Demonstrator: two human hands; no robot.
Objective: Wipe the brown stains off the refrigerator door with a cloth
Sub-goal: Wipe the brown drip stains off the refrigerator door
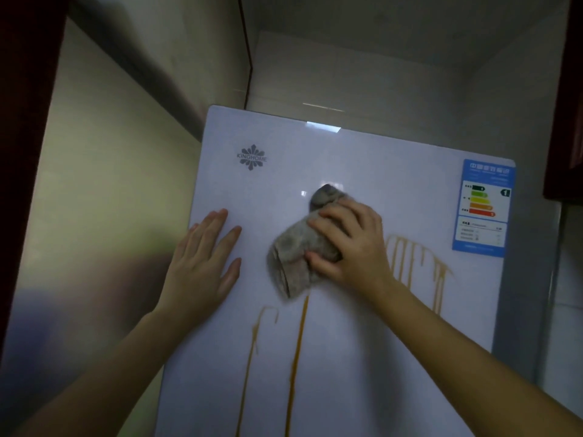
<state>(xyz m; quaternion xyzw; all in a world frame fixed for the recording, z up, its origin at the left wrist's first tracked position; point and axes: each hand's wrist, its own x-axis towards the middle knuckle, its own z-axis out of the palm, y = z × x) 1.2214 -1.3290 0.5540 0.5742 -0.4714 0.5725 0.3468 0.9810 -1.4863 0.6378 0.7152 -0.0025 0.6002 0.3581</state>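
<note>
- The right hand presses a bunched grey cloth against the fridge door, fingers curled over it.
- The left hand lies flat, fingers spread, bracing.
- The cloth looks soft and light; palm it.
- Brown streaks remain below.

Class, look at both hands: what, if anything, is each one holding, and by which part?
The right hand presses a bunched grey cloth by its right side against the refrigerator door. The left hand holds nothing, lying flat on the door.

Grey cloth, seemingly amber-brown stains
</note>
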